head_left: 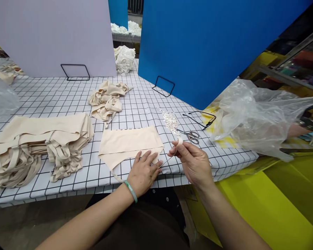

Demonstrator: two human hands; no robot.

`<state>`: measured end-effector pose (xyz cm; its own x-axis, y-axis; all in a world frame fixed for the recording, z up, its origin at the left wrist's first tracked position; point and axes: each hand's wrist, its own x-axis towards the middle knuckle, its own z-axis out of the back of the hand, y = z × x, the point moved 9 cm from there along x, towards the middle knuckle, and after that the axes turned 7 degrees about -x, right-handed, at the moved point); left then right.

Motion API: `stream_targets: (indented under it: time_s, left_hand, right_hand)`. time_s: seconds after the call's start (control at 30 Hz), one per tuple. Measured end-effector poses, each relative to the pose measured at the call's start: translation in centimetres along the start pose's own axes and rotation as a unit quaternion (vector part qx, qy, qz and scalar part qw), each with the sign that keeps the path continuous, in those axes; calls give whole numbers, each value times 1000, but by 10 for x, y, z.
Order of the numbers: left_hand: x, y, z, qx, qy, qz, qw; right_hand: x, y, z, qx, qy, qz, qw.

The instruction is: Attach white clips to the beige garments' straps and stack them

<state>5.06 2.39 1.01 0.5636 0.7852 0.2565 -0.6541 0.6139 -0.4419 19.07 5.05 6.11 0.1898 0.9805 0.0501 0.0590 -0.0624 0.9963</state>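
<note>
A beige cloth garment point(130, 139) with thin straps lies flat on the table in front of me. My left hand point(144, 171) rests on its lower right part, fingers spread and pressing the cloth. To the right, my right hand point(194, 161) is raised a little above the table edge, thumb and fingers pinching a beige strap point(179, 141) whose end loops up over the fingertips. A thin dark line runs between the two hands; I cannot make out what it is. Just beyond my right hand are scissors point(193, 136) and a heap of small white pieces point(170, 120).
On the left sits a stack of folded beige garments point(47, 128) with hanging straps. Crumpled beige garments point(108, 97) lie farther back. Black-framed glasses point(207, 121) and a clear plastic bag point(255, 111) are at right. Blue point(193, 45) and pale point(54, 34) panels stand behind.
</note>
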Motion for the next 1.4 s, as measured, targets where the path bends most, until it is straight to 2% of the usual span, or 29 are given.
stream_targets:
  time_s: [0.13,0.37,0.47,0.57,0.63,0.7,0.77,0.87,1.03,1.2,1.4]
  left_hand:
    - [0,1,0,-3,3,2,1000]
    - [-2,-1,1,-31,-11,-2,999]
    - [-3,6,24,-113,-58,-11,992]
    - [0,34,61,-193,-121,15,974]
    - [8,55,72,-203,-113,44,972]
    - [19,68,69,-198,-62,55,977]
    - [29,73,56,-178,-6,51,983]
    - [39,75,38,-120,34,40,991]
    - [47,78,30,-92,34,19,995]
    - [48,87,33,-146,21,40,988]
    - [47,85,31,-174,19,21,984]
  right_hand:
    - [7,5,-20,32,12,-7,999]
    - [6,19,-42,13,35,-27,999]
    - [-6,1,-46,-34,71,-79,994]
    - [-21,-32,-43,-94,96,-158,978]
    - [-27,-51,-39,-130,97,-201,966]
    - [-27,-62,-39,-164,97,-227,955]
    - [-22,-68,-43,-192,104,-244,945]
    - [-11,-72,-53,-220,114,-261,933]
    - [2,-78,-68,-254,126,-274,919]
    - [6,-85,-72,-313,135,-295,893]
    - [23,-72,-74,-263,82,-232,933]
